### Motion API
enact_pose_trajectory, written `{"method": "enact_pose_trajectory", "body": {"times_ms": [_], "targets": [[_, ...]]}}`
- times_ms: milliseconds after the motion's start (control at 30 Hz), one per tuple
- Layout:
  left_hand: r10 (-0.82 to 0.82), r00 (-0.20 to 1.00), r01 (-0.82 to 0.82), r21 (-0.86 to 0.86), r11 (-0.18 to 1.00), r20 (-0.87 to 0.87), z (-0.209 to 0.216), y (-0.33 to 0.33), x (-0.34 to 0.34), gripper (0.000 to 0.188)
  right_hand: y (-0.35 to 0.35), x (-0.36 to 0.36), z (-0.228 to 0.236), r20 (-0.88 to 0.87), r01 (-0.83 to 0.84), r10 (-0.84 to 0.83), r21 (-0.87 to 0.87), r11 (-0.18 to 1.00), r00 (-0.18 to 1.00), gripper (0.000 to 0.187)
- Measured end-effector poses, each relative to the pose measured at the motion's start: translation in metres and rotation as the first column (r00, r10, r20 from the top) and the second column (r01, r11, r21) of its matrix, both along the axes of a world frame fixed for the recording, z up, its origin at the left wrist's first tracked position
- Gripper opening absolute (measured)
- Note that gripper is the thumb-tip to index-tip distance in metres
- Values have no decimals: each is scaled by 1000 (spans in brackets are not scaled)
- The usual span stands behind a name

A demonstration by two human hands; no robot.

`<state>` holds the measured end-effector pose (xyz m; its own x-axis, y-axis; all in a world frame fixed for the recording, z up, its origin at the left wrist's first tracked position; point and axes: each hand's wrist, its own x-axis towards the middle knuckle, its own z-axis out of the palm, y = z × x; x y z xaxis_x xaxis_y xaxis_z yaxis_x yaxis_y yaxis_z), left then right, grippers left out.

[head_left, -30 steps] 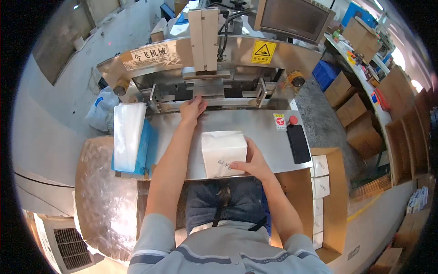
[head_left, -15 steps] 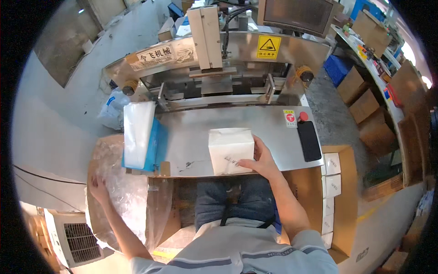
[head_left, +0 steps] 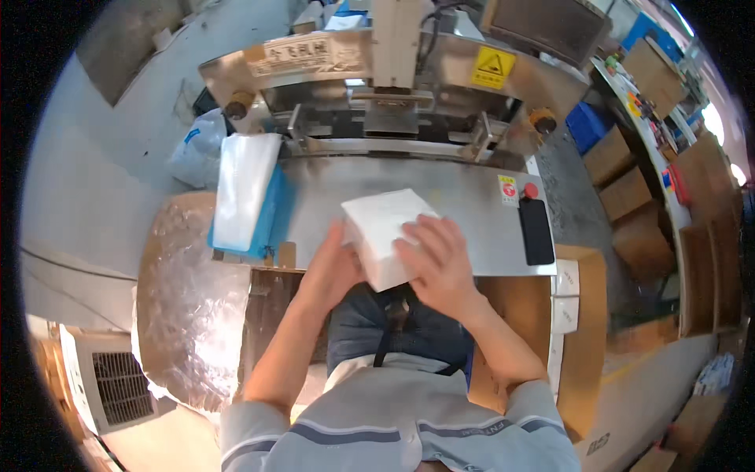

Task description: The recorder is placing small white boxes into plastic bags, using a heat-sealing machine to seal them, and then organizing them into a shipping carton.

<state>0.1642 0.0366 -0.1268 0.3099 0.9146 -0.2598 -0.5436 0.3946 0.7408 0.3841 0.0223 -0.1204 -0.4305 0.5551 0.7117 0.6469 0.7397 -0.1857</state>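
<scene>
A white block-shaped stack of tissue (head_left: 381, 228) is tilted at the near edge of the steel machine table (head_left: 456, 200). My left hand (head_left: 334, 267) presses on its left side. My right hand (head_left: 438, 263) lies over its right front corner. Both hands grip the stack between them. The sealing machine (head_left: 393, 86) with a yellow warning label stands behind the table.
A pile of clear plastic bags (head_left: 244, 189) lies on a blue tray at the table's left. A black phone (head_left: 536, 230) and red button sit at the right. A big plastic-lined carton (head_left: 189, 315) stands at my left, brown cartons (head_left: 578, 315) at my right.
My left hand came up from the plastic-lined carton at my left to the white stack. The stack has turned and now sits tilted between both hands.
</scene>
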Motion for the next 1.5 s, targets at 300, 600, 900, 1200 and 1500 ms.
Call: {"method": "enact_pose_trajectory", "body": {"times_ms": [300, 600, 900, 1200, 1500], "targets": [[-272, 949, 293, 131, 947, -158, -4, 25, 96, 88, -83, 91, -21, -744, -207, -529, -640, 740, 408, 72], [-628, 769, 623, -82, 778, -117, -6, 20, 173, 100, -130, 157, -32, -532, 384, -500, -322, 866, 683, 61], [-673, 700, 691, -11, 723, -240, -15, 6, 249, 58, -173, 165, -40, -476, 633, -742, -402, 662, 473, 58], [-465, 698, 688, 331, 646, -544, -36, -35, 262, 67, -185, 228, -66, -712, 8, -574, -630, 776, -403, 63], [-273, 720, 519, 235, 822, -638, -15, 10, 102, 45, -385, 434, -256, 138, -120, -861, -989, -90, -490, 36]]}}
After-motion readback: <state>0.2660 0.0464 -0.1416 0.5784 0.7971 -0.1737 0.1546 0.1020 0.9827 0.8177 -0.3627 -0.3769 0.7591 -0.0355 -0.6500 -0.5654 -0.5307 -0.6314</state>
